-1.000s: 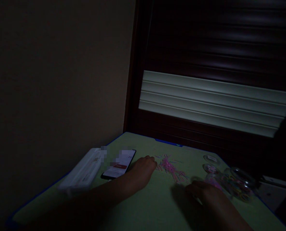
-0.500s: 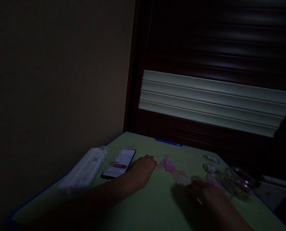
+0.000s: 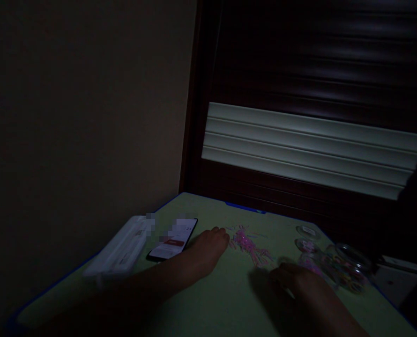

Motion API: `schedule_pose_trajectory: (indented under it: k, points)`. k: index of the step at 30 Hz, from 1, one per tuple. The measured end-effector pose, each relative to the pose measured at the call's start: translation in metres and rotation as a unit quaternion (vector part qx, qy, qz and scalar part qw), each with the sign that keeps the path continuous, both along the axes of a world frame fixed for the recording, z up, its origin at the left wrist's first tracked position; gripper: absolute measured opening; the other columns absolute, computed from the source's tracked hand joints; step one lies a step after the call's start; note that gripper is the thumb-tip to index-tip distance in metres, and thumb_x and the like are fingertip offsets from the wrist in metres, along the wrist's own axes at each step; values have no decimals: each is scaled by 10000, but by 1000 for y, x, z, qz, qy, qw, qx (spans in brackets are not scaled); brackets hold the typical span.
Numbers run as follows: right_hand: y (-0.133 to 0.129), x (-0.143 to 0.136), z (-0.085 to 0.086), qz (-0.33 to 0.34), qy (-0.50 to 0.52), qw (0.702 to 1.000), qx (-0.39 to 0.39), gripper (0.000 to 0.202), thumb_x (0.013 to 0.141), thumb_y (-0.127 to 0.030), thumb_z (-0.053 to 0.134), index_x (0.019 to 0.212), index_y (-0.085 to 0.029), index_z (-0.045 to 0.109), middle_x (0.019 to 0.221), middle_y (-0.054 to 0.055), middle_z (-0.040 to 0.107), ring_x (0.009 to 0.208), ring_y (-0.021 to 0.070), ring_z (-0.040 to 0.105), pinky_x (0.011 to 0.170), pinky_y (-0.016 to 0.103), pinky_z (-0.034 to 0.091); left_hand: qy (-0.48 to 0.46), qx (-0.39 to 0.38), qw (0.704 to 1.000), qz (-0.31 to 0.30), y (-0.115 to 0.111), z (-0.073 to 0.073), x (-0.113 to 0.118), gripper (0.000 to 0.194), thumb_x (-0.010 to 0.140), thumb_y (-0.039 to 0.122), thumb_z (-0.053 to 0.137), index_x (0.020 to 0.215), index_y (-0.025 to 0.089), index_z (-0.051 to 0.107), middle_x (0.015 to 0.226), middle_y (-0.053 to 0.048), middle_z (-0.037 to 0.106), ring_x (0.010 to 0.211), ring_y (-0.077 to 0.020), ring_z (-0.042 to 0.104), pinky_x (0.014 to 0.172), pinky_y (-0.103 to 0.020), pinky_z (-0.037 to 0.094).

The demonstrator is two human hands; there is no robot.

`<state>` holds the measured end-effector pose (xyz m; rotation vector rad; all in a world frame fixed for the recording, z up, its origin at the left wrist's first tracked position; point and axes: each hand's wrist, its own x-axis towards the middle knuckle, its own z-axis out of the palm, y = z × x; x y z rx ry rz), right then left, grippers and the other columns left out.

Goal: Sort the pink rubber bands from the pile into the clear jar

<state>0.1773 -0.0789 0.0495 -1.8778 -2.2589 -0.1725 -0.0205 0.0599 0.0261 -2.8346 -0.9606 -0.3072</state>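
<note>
My left hand (image 3: 210, 248) rests low over the table with its fingers curled together, at the left edge of a loose pile of small pink and pale bands or strips (image 3: 245, 243). Whatever its fingertips pinch, if anything, is too dark to see. My right hand (image 3: 300, 283) is just to the near right of the pile, fingers bent and drawn together; what they hold, if anything, is hidden. Beyond its knuckles lies a clear container with pink bits (image 3: 310, 264), partly covered by the hand. Next to that, a clear jar (image 3: 349, 269) holds multicoloured bands.
A phone (image 3: 175, 241) with a lit screen lies left of my left hand. A long white box (image 3: 120, 248) sits by the left edge. Two small clear round pieces (image 3: 309, 231) stand at the back right. A wall and dark panelling (image 3: 282, 84) border the blue-edged table (image 3: 208, 309).
My left hand has shifted very slightly, and its fingers sit a touch differently at the pile's edge. The right hand is almost still. Digits on the phone screen have changed.
</note>
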Motion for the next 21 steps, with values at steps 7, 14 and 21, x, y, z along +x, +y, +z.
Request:
schedule_pose_trajectory:
  k: [7, 14, 21]
  points:
    - [-3, -3, 3, -1, 13, 1000, 19, 217, 795, -106, 494, 712, -209, 665, 758, 54, 674, 694, 170, 627, 568, 210, 401, -76, -18, 997, -18, -2, -8, -1, 318, 822, -1, 346, 1052, 147, 508, 1093, -102, 563, 988, -207, 539, 885, -332, 428]
    - [0, 0, 3, 0, 12, 1000, 8, 216, 797, -100, 491, 727, -200, 670, 766, 53, 672, 693, 165, 626, 582, 212, 402, -124, -57, 988, -68, -11, -11, 3, 320, 818, -8, 342, 1048, 165, 484, 1081, -73, 547, 970, -184, 524, 871, -308, 418]
    - [0, 3, 1, -5, 27, 1000, 7, 225, 726, -46, 480, 709, -192, 650, 756, 54, 658, 668, 161, 614, 584, 216, 397, -173, -110, 973, -102, -39, -10, 16, 218, 875, 53, 340, 980, 184, 477, 1019, -39, 540, 920, -162, 523, 822, -272, 431]
